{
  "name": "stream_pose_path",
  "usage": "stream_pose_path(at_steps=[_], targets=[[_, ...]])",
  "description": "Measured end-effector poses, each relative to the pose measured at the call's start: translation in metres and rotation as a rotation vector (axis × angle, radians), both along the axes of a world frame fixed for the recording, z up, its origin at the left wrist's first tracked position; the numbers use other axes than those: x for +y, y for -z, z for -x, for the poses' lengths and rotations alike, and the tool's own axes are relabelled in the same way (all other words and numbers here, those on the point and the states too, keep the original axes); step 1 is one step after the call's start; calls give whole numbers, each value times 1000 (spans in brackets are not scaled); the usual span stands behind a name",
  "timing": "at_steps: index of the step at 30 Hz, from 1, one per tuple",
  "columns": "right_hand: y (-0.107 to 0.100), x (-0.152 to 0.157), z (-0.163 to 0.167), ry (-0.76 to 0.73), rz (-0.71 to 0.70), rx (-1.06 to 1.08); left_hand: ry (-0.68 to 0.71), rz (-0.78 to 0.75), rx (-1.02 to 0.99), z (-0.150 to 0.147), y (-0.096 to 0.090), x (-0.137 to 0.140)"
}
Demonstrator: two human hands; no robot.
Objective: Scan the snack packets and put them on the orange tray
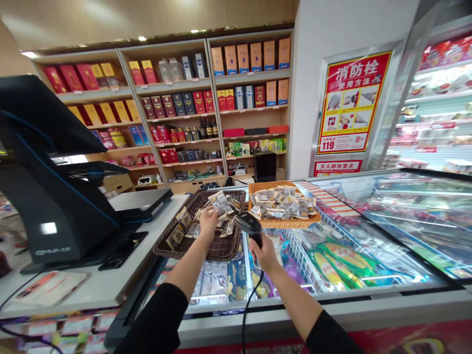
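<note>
Glass-topped freezer (pixel 368 312) at 4 o'clock, 2 baskets (pixel 217 253) atop; shelves (pixel 184 117) at 11, poster (pixel 354 103) at 2. Left fingers (pixel 211 212) pinching packet (pixel 221 202), right fingers (pixel 254 246) wrapped round scanner (pixel 248 222).

Red-yellow poster (pixel 354 103): "消防栓 使用方法", "119" bottom left. Red sign (pixel 337 168) below: "灭火器放置点". Terminal (pixel 55 196): white brand lettering, not cleanly legible. Packets (pixel 176 237): print too small.

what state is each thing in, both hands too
Dark basket, uncovered, partly filled with packets
Orange basket, uncovered, heaped with packets
Left hand, on a packet, firmness of grip unclear
Scanner, held up, cable hanging down
Right hand, closed around the scanner
Freezer, stocked
Checkout terminal, turned away, screen hidden
Wall shelves, stocked
</note>
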State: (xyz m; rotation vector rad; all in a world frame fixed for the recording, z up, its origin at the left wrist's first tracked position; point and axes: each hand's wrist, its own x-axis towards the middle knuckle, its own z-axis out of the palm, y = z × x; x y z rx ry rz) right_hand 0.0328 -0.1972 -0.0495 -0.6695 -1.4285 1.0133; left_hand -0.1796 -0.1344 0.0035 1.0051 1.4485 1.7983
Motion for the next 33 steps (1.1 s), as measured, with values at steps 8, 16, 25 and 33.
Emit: stream_pose_path(at_steps=[8,16,25,33], targets=[[0,-1,2,22,31,-58,45,-10,-151,2,0,1],[0,-1,4,35,-1,-1,82,-22,-67,-2,0,-3],[-1,13,-3,54,176,352,165,-1,136,-13,-20,2],[1,49,-23,166,288,591,272,194,437,-111,-29,53]])
